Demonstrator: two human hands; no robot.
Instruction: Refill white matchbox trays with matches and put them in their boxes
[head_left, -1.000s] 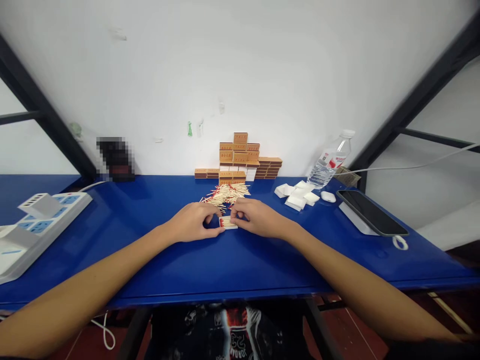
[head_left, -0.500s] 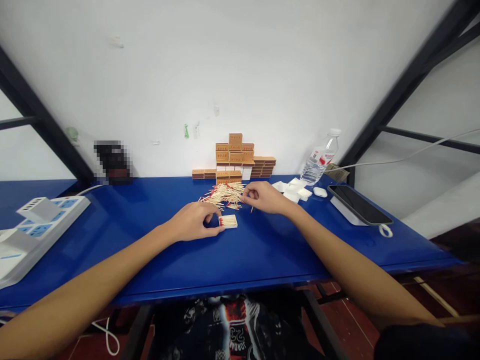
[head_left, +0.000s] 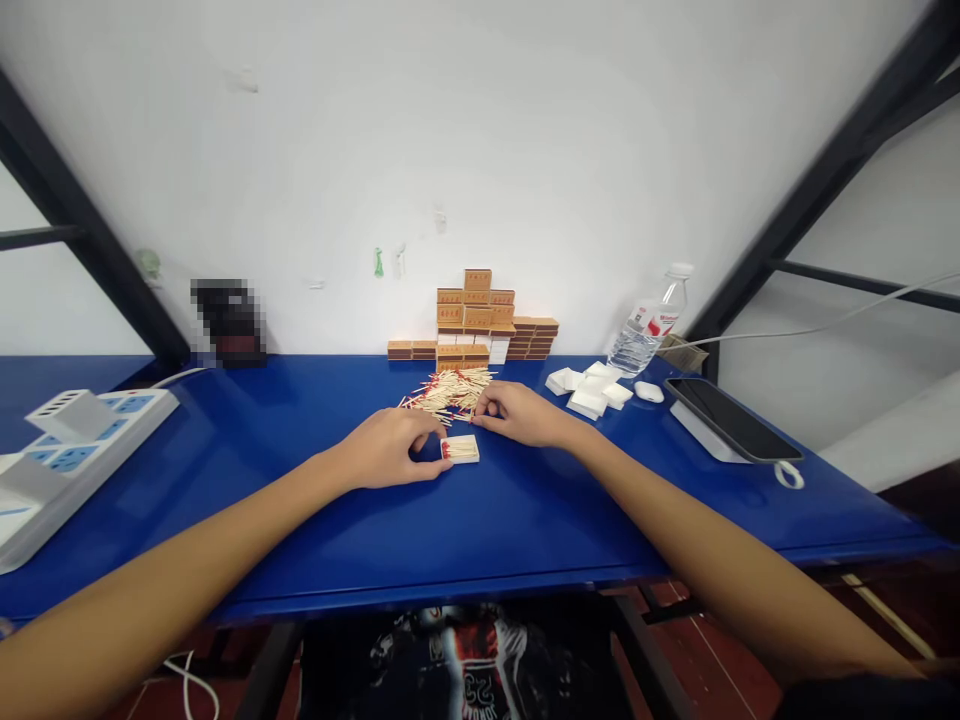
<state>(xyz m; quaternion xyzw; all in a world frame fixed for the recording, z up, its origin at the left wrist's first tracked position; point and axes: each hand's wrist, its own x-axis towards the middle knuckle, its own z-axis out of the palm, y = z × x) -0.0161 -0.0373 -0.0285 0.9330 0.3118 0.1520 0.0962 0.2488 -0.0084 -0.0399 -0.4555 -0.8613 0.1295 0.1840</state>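
Note:
A small white matchbox tray (head_left: 463, 449) with several red-headed matches in it lies on the blue table. My left hand (head_left: 395, 448) grips the left end of this tray between thumb and fingers. Just behind the tray spreads a loose heap of matches (head_left: 450, 390). My right hand (head_left: 519, 413) is at the heap's right front edge, thumb and fingertips pressed together; whatever is between them is too small to make out. Orange-brown matchboxes (head_left: 478, 317) stand stacked against the wall behind the heap.
White empty trays (head_left: 589, 400), an earphone case (head_left: 649, 392), a water bottle (head_left: 649, 325) and a phone on a stand (head_left: 731, 418) are at the right. A white power strip (head_left: 82, 450) lies far left. The table's front edge (head_left: 450, 595) runs near my body.
My right hand has moved slightly down and towards the tray, at the front of the heap. The match that showed below its fingers no longer shows there. My left hand keeps its hold.

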